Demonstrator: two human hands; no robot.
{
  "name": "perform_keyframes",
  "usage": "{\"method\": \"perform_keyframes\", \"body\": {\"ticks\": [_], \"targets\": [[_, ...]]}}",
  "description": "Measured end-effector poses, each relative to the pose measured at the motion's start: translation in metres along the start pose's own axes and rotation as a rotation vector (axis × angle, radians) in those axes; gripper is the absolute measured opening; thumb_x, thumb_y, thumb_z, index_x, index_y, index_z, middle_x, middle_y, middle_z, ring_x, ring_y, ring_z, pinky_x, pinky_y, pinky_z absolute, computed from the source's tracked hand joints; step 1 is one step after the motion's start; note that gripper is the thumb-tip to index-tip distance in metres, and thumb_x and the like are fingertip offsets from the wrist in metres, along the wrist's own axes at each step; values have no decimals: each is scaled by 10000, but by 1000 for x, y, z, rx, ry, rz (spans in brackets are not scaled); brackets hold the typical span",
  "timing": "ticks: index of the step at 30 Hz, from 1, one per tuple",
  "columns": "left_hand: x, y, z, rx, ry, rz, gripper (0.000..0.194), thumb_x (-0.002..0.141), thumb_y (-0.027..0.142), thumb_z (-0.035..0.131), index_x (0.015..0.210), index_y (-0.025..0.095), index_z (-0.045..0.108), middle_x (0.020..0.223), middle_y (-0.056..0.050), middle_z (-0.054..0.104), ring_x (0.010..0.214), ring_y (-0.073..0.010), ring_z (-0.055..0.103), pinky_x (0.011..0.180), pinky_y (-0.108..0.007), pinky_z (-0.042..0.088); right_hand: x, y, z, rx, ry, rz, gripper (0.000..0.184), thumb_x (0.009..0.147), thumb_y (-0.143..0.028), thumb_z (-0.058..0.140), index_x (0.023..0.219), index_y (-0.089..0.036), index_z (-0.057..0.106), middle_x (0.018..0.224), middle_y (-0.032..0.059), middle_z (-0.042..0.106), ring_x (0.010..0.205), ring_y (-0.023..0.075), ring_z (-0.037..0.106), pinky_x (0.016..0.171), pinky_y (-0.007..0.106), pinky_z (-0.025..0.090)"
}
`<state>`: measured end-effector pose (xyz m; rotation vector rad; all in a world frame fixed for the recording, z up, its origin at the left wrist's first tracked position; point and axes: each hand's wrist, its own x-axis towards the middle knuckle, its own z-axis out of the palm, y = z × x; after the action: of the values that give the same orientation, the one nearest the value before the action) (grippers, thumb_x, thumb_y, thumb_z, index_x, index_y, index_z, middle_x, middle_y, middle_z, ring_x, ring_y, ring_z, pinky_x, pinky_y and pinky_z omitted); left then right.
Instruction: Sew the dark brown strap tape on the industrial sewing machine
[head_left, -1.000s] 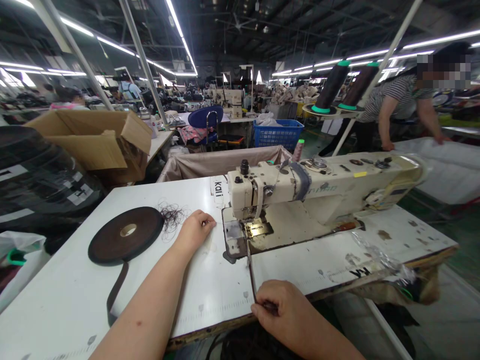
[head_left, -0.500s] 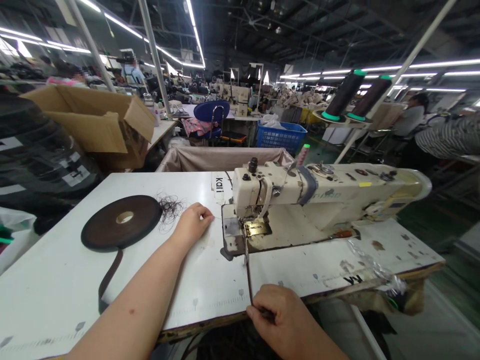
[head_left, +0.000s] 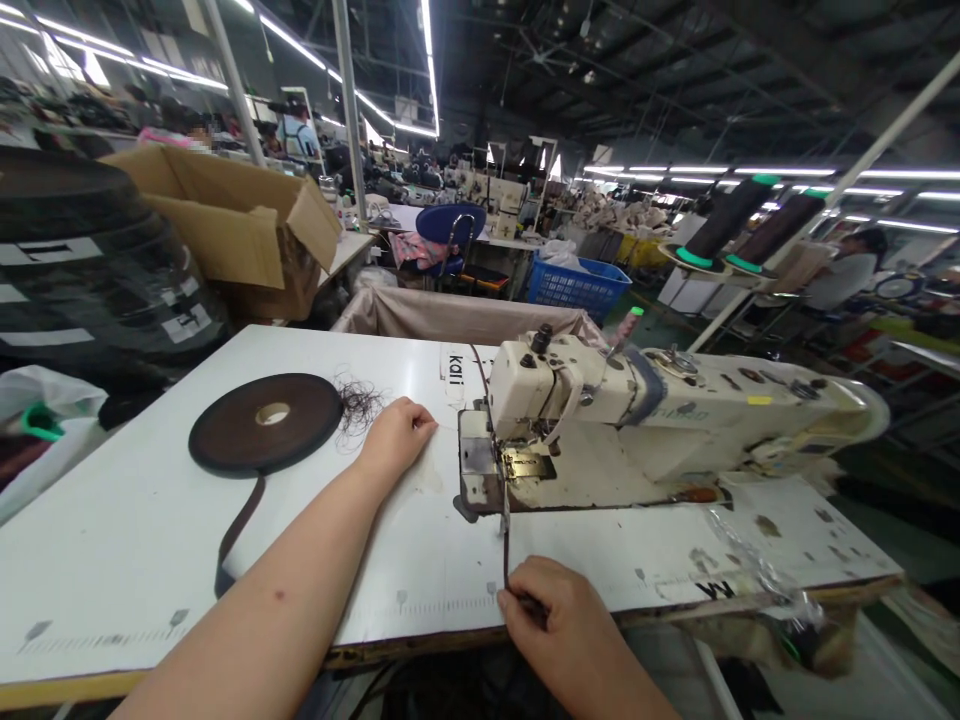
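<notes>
A cream sewing machine (head_left: 660,420) stands on the white table (head_left: 135,540). A narrow dark tape strip (head_left: 506,545) runs from under its presser foot toward the table's near edge. My right hand (head_left: 559,615) pinches that strip at the near edge, fingers closed. My left hand (head_left: 394,440) rests on the table left of the machine, fingers curled in a loose fist; what it holds, if anything, I cannot make out. A flat roll of dark brown tape (head_left: 266,435) lies further left, its loose end trailing toward me. A tangle of dark thread (head_left: 360,400) sits beside the roll.
An open cardboard box (head_left: 232,225) and a black wrapped bundle (head_left: 90,280) stand at the left. Two dark thread cones (head_left: 750,225) sit on a stand at the right. A fabric-lined bin (head_left: 450,315) lies behind the table. A person works at the far right.
The camera view has shifted right and down a little. My right hand still pinches the strip; my left hand stays put. The person in the striped shirt has left the view.
</notes>
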<state>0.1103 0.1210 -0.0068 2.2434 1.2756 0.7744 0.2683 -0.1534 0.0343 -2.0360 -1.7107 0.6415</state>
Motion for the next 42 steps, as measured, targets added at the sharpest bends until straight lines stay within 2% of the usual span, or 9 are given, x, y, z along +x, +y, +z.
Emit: {"method": "perform_keyframes", "body": {"ticks": [8,15,20,25,27,30,35,39,42], "targets": [[2,-1,-3,-44,25,-27,108,880,238,699,821,209,785,900,-59,686,889,-231,654,841,-349,503,18,0,2,15,63,105,304,921,-272,539,633,-224,453,678,1,550,687,174,561,654,300,367],[2,0,-3,-133,67,-61,97,882,239,700,828,213,777,949,-63,652,940,-246,639,909,-391,511,24,4,6,-15,112,88,330,910,-343,510,617,-241,400,636,-4,507,639,174,519,615,294,356],[6,3,-4,-502,167,-150,112,776,148,750,692,212,715,922,-51,640,955,-242,629,993,-402,484,23,7,7,-37,112,107,408,904,-462,495,583,-245,367,603,-11,472,614,172,475,604,292,346],[12,0,1,-723,164,-254,88,794,209,751,726,222,696,816,-39,729,868,-239,676,884,-380,508,24,19,13,-48,135,104,424,887,-522,481,580,-248,377,589,-24,424,603,168,453,594,287,342],[13,0,4,-831,144,-293,72,823,260,736,776,220,699,900,-61,786,873,-241,708,827,-370,519,26,24,16,-55,151,108,408,861,-515,478,569,-252,366,575,-31,396,581,162,428,576,287,332],[12,4,5,-982,103,-312,98,869,305,696,848,210,688,1097,-108,813,996,-251,739,785,-349,523,27,24,17,-54,147,136,376,819,-510,474,559,-260,368,559,-37,368,559,159,407,557,290,323],[9,12,-2,-1156,54,-291,87,882,270,678,850,202,634,1168,-141,804,1148,-259,735,760,-314,488,26,11,10,-16,151,176,310,797,-496,489,596,-265,439,575,-36,402,570,171,443,567,294,351],[6,14,-4,-1244,32,-322,131,835,265,744,818,199,632,1135,-143,810,1154,-287,739,777,-327,463,27,8,9,-6,224,129,265,826,-466,535,665,-256,511,657,-17,512,620,182,513,622,297,407],[6,14,-4,-1285,20,-345,178,801,279,788,801,196,631,1102,-133,811,1150,-292,743,808,-331,458,26,7,12,9,252,153,278,873,-494,567,735,-253,553,682,-14,558,646,188,542,647,297,423]]}}
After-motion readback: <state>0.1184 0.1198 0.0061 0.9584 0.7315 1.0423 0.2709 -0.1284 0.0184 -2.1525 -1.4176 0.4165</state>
